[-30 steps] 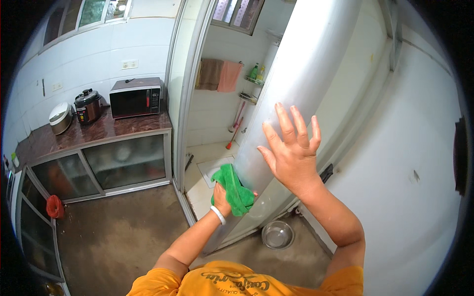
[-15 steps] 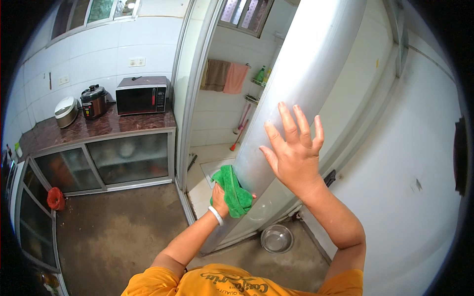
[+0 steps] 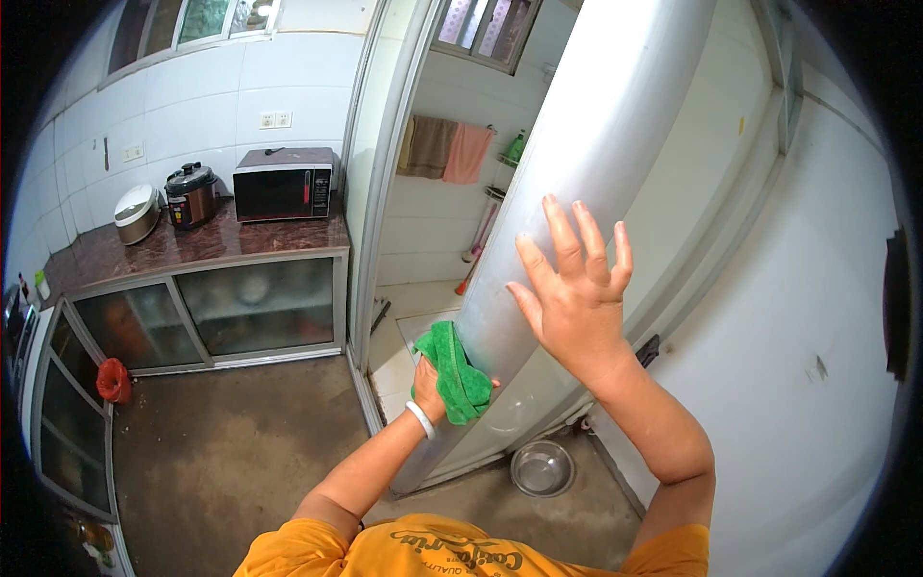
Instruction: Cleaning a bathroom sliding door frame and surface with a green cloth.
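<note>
A tall, silvery, smooth upright door edge or panel (image 3: 588, 125) slants through the middle of my view. My left hand (image 3: 429, 392), with a white bangle at its wrist, is closed around a green cloth (image 3: 452, 373) and presses it against the panel's lower left side. The cloth covers most of those fingers. Higher up, my right hand (image 3: 577, 298) has its fingers spread, palm toward the panel, and holds nothing. Whether its whole palm touches the surface I cannot tell.
A steel basin (image 3: 542, 468) stands on the floor right of the panel. At the left, a counter (image 3: 207, 252) bears a microwave (image 3: 284, 185), a pressure cooker (image 3: 191, 196) and a rice cooker (image 3: 137, 213). A red bin (image 3: 113, 381) sits below. Towels (image 3: 447, 149) hang beyond the doorway.
My view has turned slightly, so the room behind appears shifted a little to the right. Both hands and the cloth stay in nearly the same places on the panel.
</note>
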`<state>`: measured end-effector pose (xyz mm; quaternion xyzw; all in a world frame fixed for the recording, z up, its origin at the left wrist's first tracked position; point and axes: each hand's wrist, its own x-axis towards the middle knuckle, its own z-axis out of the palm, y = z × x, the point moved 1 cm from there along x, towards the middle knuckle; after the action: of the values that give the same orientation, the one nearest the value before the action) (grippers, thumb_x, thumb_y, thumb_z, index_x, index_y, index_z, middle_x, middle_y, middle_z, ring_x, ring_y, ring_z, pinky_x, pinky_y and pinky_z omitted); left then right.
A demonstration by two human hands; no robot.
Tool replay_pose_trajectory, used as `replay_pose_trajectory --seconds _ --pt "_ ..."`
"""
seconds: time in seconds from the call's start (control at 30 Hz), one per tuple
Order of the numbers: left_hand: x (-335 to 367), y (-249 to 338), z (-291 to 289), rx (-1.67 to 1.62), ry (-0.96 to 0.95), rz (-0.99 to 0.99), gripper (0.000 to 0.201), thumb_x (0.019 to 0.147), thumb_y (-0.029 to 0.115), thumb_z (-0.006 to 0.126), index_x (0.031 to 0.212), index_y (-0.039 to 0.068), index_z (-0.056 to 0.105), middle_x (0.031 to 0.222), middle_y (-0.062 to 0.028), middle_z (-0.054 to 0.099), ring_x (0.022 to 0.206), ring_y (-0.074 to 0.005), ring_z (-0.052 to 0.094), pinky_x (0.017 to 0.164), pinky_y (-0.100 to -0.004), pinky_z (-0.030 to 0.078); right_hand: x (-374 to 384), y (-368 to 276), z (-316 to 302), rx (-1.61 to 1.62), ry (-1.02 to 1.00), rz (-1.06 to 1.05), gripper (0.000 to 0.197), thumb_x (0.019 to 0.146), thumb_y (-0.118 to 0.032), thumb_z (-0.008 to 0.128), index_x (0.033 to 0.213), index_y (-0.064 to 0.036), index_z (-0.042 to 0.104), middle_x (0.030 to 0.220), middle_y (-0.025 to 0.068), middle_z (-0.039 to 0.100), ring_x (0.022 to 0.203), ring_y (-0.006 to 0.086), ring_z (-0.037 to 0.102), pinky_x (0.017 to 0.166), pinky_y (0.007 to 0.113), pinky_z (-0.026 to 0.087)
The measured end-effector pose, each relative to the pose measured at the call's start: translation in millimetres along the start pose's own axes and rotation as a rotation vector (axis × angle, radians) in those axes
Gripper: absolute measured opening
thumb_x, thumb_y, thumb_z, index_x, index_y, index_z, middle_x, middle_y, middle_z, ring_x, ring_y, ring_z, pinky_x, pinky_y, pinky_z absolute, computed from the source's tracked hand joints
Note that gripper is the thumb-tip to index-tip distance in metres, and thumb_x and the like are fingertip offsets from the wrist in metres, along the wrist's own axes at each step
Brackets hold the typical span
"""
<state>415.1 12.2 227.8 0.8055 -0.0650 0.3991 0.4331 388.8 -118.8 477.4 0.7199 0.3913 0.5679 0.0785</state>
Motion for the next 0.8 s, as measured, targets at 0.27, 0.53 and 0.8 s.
replay_pose_trajectory --seconds 0.27,0.53,0.8 --pt "1.1 4.3 -3.5 -0.035 -0.038 -0.016 0.088 0.053 0.058 0.092 0.115 0.004 0.059 0.105 -0.0119 0.062 0.096 -0.0305 0.060 0.085 -0.0428 0.049 -2.1 5.0 2.7 -0.008 0.021 -0.014 0.042 0.071 -0.037 0.081 0.105 -0.0186 0.068 0.151 0.0072 0.044 0.140 0.0288 0.033 0.114 0.059 0.019" --pt "-1.1 2.5 -0.9 -0.065 0.004 -0.013 0.083 0.053 0.058 0.091 0.108 0.004 0.060 0.100 -0.0114 0.061 0.090 -0.0325 0.060 0.081 -0.0441 0.049 -4.2 6.7 2.9 0.012 0.030 -0.007 0.040 0.070 -0.035 0.082 0.104 -0.0205 0.068 0.151 0.0069 0.044 0.141 0.0278 0.033 0.114 0.059 0.019" --pt "-3.3 0.7 0.9 -0.015 0.004 -0.005 0.085 0.055 0.058 0.091 0.114 0.003 0.061 0.106 -0.0129 0.061 0.096 -0.0325 0.060 0.084 -0.0439 0.048 -4.9 12.8 3.8 0.000 0.039 -0.018 0.042 0.071 -0.037 0.080 0.107 -0.0212 0.068 0.150 0.0076 0.045 0.140 0.0286 0.034 0.115 0.058 0.018"
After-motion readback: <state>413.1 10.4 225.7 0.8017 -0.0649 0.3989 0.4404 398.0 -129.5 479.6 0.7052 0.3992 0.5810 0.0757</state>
